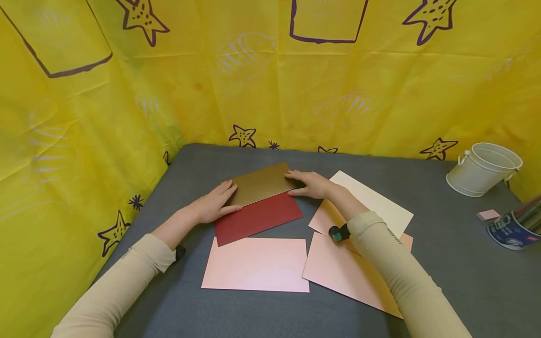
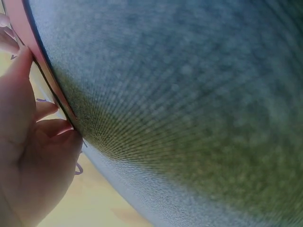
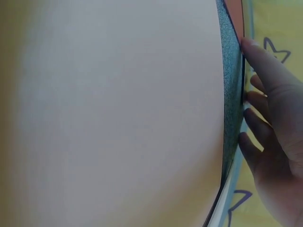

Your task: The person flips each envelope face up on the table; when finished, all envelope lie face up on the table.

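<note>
While touching a gold sheet (image 1: 263,187) at both short ends with the left hand (image 1: 207,205) and the right hand (image 1: 314,184), keeping it aslant between the two sets of fingers. Laying the fingers of each hand fairly straight and loose against the sheet, not clenched round it. At the left end, resting the fingertips over the short edge and the thumb along the near side; at the right end, setting the fingertips on top and the thumb by the near corner. Just nearer than the fingers, partly covered by the gold, showing a red sheet (image 1: 258,219). Nearer still, below the level of both hands, showing a pale pink sheet (image 1: 258,265), lapped by a red corner. On the near side of the right fingers, partly under the right forearm, showing a cream sheet (image 1: 376,197) and a peach sheet (image 1: 329,272), lying at angles. Well out to the right of the right fingers, showing a white bucket (image 1: 482,176), a small pink block (image 1: 488,214) and a blue tin (image 1: 509,232). Under all of these, showing a dark grey table (image 1: 173,300); beyond the fingers, a yellow cloth (image 1: 279,89) with starfish.
</note>
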### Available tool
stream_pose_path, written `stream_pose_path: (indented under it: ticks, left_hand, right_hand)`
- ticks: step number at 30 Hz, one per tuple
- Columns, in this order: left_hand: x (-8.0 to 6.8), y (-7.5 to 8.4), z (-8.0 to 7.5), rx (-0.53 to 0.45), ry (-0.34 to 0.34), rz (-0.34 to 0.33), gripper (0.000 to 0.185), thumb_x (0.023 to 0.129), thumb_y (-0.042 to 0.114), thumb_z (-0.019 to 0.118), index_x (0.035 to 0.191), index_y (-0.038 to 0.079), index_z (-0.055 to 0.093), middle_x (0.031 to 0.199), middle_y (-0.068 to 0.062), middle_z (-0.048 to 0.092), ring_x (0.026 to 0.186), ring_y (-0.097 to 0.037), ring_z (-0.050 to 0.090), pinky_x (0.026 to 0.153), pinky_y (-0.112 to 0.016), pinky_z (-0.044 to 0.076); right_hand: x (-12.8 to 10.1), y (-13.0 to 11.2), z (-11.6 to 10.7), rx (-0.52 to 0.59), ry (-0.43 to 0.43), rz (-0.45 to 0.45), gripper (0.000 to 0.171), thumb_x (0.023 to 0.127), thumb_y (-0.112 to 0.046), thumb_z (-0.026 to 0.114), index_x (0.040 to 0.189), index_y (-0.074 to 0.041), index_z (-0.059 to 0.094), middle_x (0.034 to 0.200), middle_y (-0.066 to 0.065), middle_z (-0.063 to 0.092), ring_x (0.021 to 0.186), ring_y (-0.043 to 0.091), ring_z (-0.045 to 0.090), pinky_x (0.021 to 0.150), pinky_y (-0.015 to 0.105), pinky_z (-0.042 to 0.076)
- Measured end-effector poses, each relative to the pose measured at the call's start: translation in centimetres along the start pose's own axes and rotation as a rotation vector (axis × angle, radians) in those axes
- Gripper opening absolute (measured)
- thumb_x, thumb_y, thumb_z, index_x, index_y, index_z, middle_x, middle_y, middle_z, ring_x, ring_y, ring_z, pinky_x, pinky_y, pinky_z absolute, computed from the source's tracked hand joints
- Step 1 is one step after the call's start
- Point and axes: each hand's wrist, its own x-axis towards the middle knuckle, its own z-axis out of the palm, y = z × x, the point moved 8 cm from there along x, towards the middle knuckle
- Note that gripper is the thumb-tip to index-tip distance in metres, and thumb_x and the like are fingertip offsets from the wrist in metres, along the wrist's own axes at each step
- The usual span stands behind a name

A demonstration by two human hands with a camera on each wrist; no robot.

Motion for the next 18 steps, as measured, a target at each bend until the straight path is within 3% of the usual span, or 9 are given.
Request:
stream_pose_path:
  ticks: [6, 12, 18]
  left_hand:
    - [-0.2, 0.1, -0.2, 0.029, 0.020, 0.009, 0.083, 0.096, 0.051, 0.055, 0.153, -0.001, 0.024, 0.158, -0.024, 0.016, 0.145, -0.040, 0.015, 0.114, -0.051, 0.020]
    - [-0.3, -0.3, -0.3, -0.062, 0.028, 0.005, 0.088, 0.092, 0.052, 0.061, 0.153, 0.001, 0.025, 0.159, -0.020, 0.017, 0.146, -0.037, 0.015, 0.115, -0.052, 0.019]
    - [-0.2, -0.4, -0.3, -0.130, 0.021, 0.062, 0.087, 0.090, 0.047, 0.065, 0.153, 0.003, 0.026, 0.160, -0.019, 0.016, 0.147, -0.037, 0.013, 0.115, -0.054, 0.015]
  right_hand:
    - [0.1, -0.1, -0.1, -0.030, 0.010, 0.000, 0.064, 0.094, -0.033, 0.065, 0.148, -0.007, 0.042, 0.153, 0.012, 0.037, 0.143, 0.031, 0.027, 0.114, 0.048, 0.024]
    - [0.0, -0.3, -0.4, -0.128, 0.027, 0.003, 0.063, 0.093, -0.038, 0.065, 0.145, -0.009, 0.047, 0.149, 0.016, 0.042, 0.138, 0.034, 0.038, 0.110, 0.050, 0.031]
    - [-0.2, -0.9, -1.1, -0.241, 0.043, -0.057, 0.057, 0.093, -0.036, 0.066, 0.139, -0.006, 0.054, 0.141, 0.018, 0.051, 0.131, 0.035, 0.047, 0.105, 0.052, 0.038]
